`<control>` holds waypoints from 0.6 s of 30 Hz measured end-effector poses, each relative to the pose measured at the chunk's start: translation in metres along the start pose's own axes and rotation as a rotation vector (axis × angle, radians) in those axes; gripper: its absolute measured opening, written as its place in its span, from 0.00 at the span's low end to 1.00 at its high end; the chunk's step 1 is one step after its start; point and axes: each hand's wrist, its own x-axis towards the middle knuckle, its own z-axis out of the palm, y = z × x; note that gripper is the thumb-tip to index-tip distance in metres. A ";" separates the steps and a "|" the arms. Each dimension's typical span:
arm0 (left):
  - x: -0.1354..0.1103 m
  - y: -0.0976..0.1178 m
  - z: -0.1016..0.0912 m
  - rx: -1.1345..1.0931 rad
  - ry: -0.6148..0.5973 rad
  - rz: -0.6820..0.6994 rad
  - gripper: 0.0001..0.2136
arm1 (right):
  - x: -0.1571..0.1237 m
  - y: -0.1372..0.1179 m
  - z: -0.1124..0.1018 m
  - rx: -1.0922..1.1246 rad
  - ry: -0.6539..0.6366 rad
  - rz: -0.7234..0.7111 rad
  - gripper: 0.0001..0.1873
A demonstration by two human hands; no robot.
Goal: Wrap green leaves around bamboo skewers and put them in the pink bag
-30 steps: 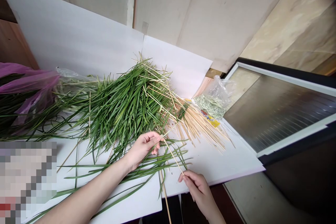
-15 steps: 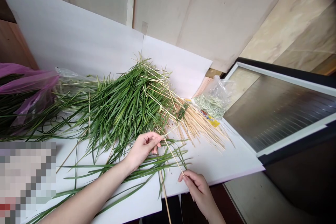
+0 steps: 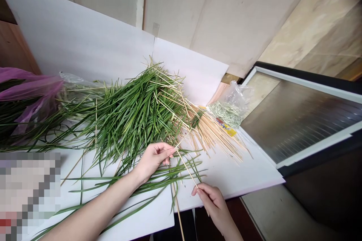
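My right hand [image 3: 213, 203] pinches the lower end of a thin bamboo skewer [image 3: 187, 168], which slants up and left. Its upper end meets the closed fingertips of my left hand [image 3: 157, 160]. From those same fingertips a short, pale, thin stalk [image 3: 184, 139] points up and right; whether it is a plant stem or a stick I cannot tell. Beneath my left hand, long flat green leaves [image 3: 169, 175], like garlic chives, lie across the white table. A large heap of the same green leaves [image 3: 135, 109] rises just behind it.
Many loose bamboo skewers [image 3: 216, 135] fan out right of the heap. A clear plastic bag [image 3: 233, 99] stands beyond them, near a framed ribbed-glass panel [image 3: 305, 116]. At the left is a purple bag [image 3: 42, 90] of greens. The white table's front edge [image 3: 229, 196] runs near my right hand.
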 end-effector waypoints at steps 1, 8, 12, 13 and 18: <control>0.000 0.001 0.000 0.003 -0.002 -0.003 0.17 | 0.000 0.000 0.000 -0.001 0.000 -0.002 0.25; -0.002 0.006 0.002 0.024 -0.015 -0.053 0.19 | 0.000 0.000 0.000 -0.003 0.003 -0.005 0.24; -0.002 0.006 0.001 0.028 -0.041 -0.073 0.19 | -0.002 0.001 0.000 -0.007 0.000 -0.010 0.24; -0.002 0.005 0.001 0.029 -0.049 -0.074 0.19 | -0.002 0.001 -0.001 -0.007 -0.001 -0.012 0.24; -0.001 0.005 0.000 0.032 -0.072 -0.067 0.19 | -0.001 0.000 -0.001 -0.016 -0.004 -0.013 0.24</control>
